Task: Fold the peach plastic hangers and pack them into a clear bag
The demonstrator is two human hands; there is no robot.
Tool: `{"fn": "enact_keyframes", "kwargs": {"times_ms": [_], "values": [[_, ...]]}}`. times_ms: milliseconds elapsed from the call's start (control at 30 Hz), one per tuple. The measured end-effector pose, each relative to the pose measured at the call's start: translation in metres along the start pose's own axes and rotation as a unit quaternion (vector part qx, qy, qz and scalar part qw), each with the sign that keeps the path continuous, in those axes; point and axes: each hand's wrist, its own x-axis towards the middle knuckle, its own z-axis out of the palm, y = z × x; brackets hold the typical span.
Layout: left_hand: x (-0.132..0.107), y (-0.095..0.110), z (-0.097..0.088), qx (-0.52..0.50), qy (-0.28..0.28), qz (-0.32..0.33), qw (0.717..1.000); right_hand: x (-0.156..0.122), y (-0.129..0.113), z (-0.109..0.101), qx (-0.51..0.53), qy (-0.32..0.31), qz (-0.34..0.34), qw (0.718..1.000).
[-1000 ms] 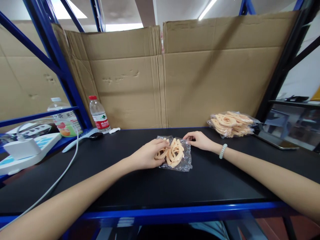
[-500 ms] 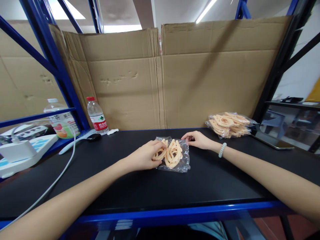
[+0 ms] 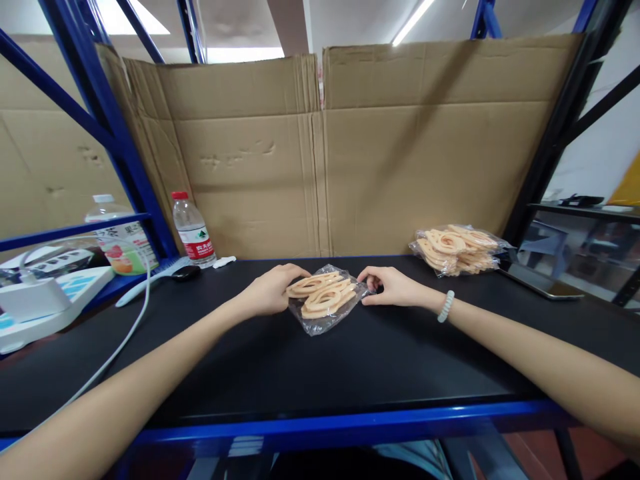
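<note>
A clear plastic bag [image 3: 320,327] lies tilted between my two hands over the black tabletop. Inside it are beige flat pieces with oval cut-outs [image 3: 327,298], side by side. My left hand [image 3: 274,289] grips the bag at its upper left edge, fingers closed along the side and partly hidden. My right hand [image 3: 393,287], below a wrist with a pale beaded bracelet [image 3: 446,306], pinches the bag's right corner between thumb and fingers.
Several similar bags [image 3: 457,250] are piled at the back right beside a dark flat tray-like object [image 3: 543,283]. At left stand a red-capped water bottle [image 3: 194,233], a brush [image 3: 155,280], a white power strip [image 3: 55,310] and its cable [image 3: 127,340]. Cardboard [image 3: 425,147] walls the back.
The bag has turned and shifted slightly left. My left hand has moved from over its contents to its upper left edge; my right hand now pinches its right corner slightly lower.
</note>
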Motion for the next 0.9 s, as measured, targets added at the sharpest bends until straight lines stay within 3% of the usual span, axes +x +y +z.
{"fn": "enact_keyframes", "kwargs": {"times_ms": [133, 300, 500, 633, 733, 900], "values": [[-0.004, 0.031, 0.008, -0.047, 0.069, 0.016, 0.996, 0.002, 0.004, 0.002, -0.020, 0.002, 0.040, 0.999], [-0.015, 0.059, 0.031, -0.006, -0.025, -0.017, 1.000, 0.001, -0.002, 0.004, -0.033, 0.043, 0.007, 0.998], [-0.018, 0.056, 0.040, 0.006, -0.057, -0.033, 0.998, -0.002, -0.006, 0.014, -0.033, 0.096, 0.013, 0.995], [-0.017, 0.057, 0.038, 0.021, -0.070, -0.032, 0.997, 0.001, -0.004, 0.024, -0.005, 0.129, 0.097, 0.987], [-0.017, 0.057, 0.039, 0.019, -0.060, -0.026, 0.998, 0.003, -0.003, 0.027, -0.041, 0.124, 0.149, 0.980], [-0.018, 0.053, 0.041, 0.007, -0.051, -0.014, 0.999, 0.006, -0.003, 0.026, -0.030, 0.115, 0.130, 0.984]]}}
